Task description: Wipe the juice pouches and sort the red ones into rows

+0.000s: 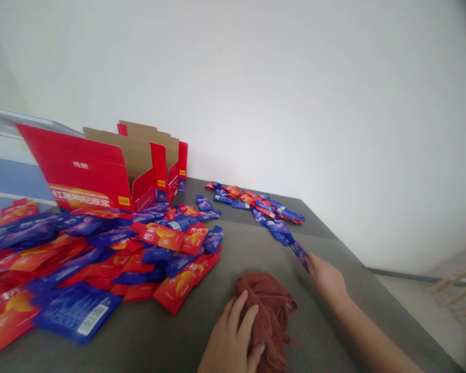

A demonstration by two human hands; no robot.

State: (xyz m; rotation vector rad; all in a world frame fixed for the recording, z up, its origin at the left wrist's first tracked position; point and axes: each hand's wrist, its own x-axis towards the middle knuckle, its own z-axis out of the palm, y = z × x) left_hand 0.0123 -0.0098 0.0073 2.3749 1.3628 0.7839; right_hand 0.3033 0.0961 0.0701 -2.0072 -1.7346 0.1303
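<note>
My right hand (328,280) pinches the near end of a blue-purple sachet (299,254), held at a slant over the right part of the table. The sachet's far end comes up to a line of loose red and blue sachets (252,202). My left hand (233,336) is on a crumpled brown cloth (270,316), its thumb and curved fingers gripping the near left side. To the left of the cloth spreads a large heap of red-orange and blue sachets (132,259).
Behind the heap stand two red cardboard boxes, the nearer box (89,171) and the farther box (182,160), both with raised flaps. The dark grey table (233,243) meets a white wall (275,103). Its right edge slants toward me. A blurred wooden rack (462,290) stands at far right.
</note>
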